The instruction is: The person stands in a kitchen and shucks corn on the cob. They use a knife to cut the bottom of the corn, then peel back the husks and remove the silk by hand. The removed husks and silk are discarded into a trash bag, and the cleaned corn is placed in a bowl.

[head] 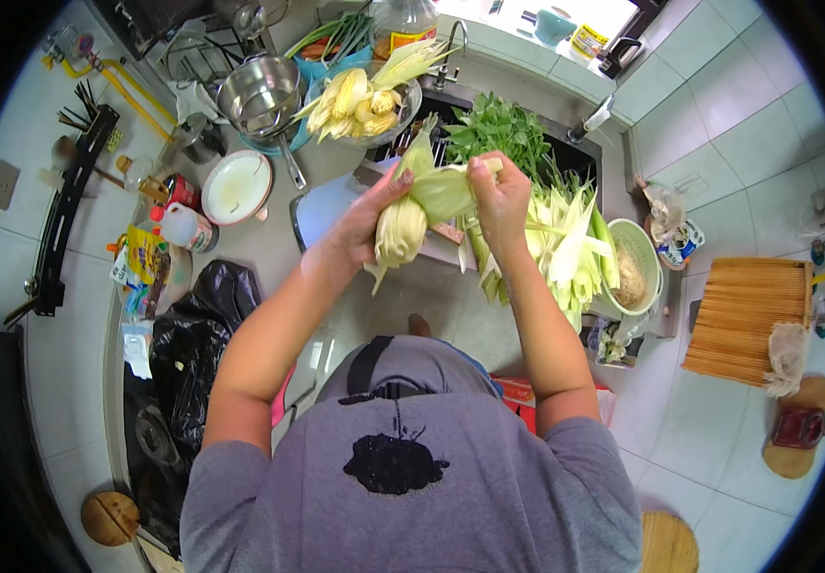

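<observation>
My left hand (366, 222) grips an ear of corn (402, 229) that is still wrapped in pale husk. A broad green husk leaf (445, 192) stretches sideways from the ear, and its far end is pinched in my right hand (502, 204). To the right, below my right hand, lies a big heap of stripped corn husks (563, 251). Beyond my hands a clear bowl (412, 107) holds several ears of corn (362, 104) with yellow kernels and some husk showing. Leafy greens (495, 132) lie over the dark sink (584, 161).
A light green basket (652, 240) stands right of the husks. Left on the counter are a steel saucepan (258, 93), a white plate (237, 188), bottles (187, 228) and a black plastic bag (201, 336). A blue-white board (326, 211) lies by my left hand. The faucet (455, 54) rises behind the sink.
</observation>
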Available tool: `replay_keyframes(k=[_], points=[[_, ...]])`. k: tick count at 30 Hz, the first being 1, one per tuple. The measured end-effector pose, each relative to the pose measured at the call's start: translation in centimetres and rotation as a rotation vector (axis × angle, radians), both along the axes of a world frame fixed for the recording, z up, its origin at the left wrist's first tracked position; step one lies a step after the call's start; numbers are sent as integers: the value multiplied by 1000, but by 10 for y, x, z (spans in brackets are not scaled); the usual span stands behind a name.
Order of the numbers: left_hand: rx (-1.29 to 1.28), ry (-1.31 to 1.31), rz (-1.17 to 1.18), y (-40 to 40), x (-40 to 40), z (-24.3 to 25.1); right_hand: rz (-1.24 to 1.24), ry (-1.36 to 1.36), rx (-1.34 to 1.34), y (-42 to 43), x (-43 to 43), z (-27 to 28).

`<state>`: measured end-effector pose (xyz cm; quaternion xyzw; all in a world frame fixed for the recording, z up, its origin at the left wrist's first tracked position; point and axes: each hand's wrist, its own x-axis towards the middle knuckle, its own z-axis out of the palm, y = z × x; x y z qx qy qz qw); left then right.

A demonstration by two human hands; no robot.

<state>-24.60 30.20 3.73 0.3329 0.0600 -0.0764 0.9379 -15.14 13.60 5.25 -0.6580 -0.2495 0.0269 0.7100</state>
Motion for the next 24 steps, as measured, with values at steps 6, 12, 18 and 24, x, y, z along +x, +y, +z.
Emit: replay_keyframes(k=[6, 12, 18, 24], points=[[113, 57, -95, 21, -37, -1, -490, -194, -135, -57, 100, -43], [215, 157, 48, 78, -73, -41, -990, -393, -252, -171, 133, -7], [291, 141, 111, 58, -51, -52, -701, -1180, -847, -161, 86, -55], [299, 48, 18, 30, -3, -56, -268, -912, -1525, -140, 33, -165]])
